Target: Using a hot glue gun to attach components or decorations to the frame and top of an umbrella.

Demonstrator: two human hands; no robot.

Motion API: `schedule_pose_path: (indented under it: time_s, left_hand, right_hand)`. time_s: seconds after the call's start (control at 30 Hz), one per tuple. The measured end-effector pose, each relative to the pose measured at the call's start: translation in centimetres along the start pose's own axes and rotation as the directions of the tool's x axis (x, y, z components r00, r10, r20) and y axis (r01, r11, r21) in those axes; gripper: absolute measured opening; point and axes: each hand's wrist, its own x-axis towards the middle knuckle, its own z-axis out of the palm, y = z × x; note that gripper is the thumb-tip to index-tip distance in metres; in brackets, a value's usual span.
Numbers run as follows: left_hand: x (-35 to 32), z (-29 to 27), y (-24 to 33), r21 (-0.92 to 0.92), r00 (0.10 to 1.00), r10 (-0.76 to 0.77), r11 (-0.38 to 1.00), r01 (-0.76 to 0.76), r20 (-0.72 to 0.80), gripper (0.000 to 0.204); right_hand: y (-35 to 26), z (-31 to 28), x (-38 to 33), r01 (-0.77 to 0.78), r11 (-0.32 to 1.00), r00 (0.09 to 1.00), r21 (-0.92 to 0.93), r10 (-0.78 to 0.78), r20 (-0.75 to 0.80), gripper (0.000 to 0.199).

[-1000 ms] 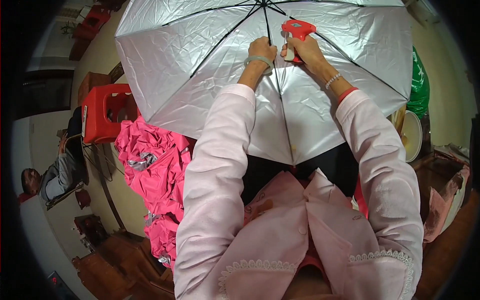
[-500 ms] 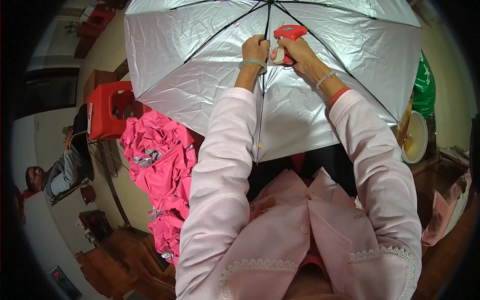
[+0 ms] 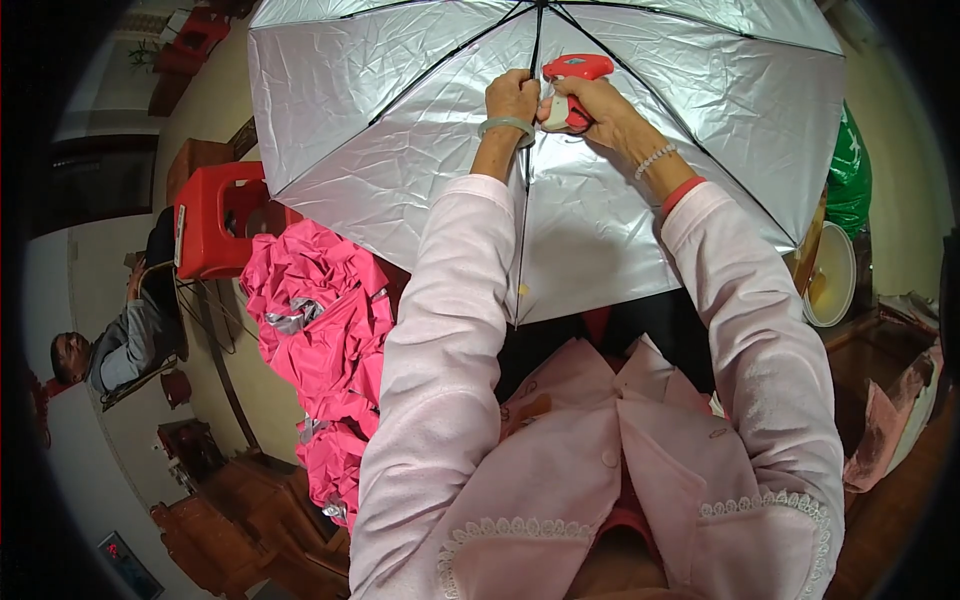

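An opened umbrella (image 3: 370, 165) spreads before me, its crinkled silver lining facing me and black ribs fanning out from the top middle. My left hand (image 3: 508, 102) is closed around the middle rib (image 3: 535, 45), its fingertips partly hidden. Just to the right, my right hand (image 3: 604, 112) grips a red-and-white hand tool (image 3: 578, 67) with a rounded red top and a pistol-like handle. The tool's left side is close to the rib; whether they touch I cannot tell. A small yellow spot (image 3: 523, 289) shows near the umbrella's lower edge.
Crumpled bright pink fabric (image 3: 320, 310) lies left of my arm, below a red plastic stool (image 3: 215, 220). A person (image 3: 130, 335) sits at the far left. At right are a green bag (image 3: 848, 175), a white tub (image 3: 829, 275) and a wooden box (image 3: 855, 360).
The hand tool has tilted slightly, and its red top sits a little lower and farther left. My right hand has shifted slightly with it; my left hand stays nearly in place.
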Motion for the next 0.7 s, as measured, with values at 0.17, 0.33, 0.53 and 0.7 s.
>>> schedule_pose_path:
  time_s: [0.17, 0.33, 0.53, 0.7]
  left_hand:
    - [0.2, -0.1, -0.8, 0.016, 1.0, 0.023, 1.0, -0.023, 0.003, 0.03]
    - [0.2, 0.2, -0.9, -0.03, 0.999, 0.032, 0.999, -0.031, 0.039, 0.031]
    - [0.4, 0.5, -1.3, -0.053, 0.996, 0.082, 0.995, -0.08, 0.023, 0.03]
    - [0.5, 0.6, -1.4, -0.023, 0.999, 0.034, 0.999, -0.034, 0.023, 0.029]
  right_hand:
    - [-0.8, -1.1, -0.7, -0.12, 0.968, 0.984, 0.222, 0.087, 0.153, 0.024]
    - [-1.2, -1.5, -1.1, -0.151, 0.967, 0.978, 0.203, 0.116, 0.176, 0.026]
    - [-1.3, -1.9, -0.7, -0.201, 0.946, 0.965, 0.255, 0.147, 0.216, 0.027]
    - [-1.4, -1.9, -1.0, -0.196, 0.946, 0.967, 0.258, 0.143, 0.209, 0.027]
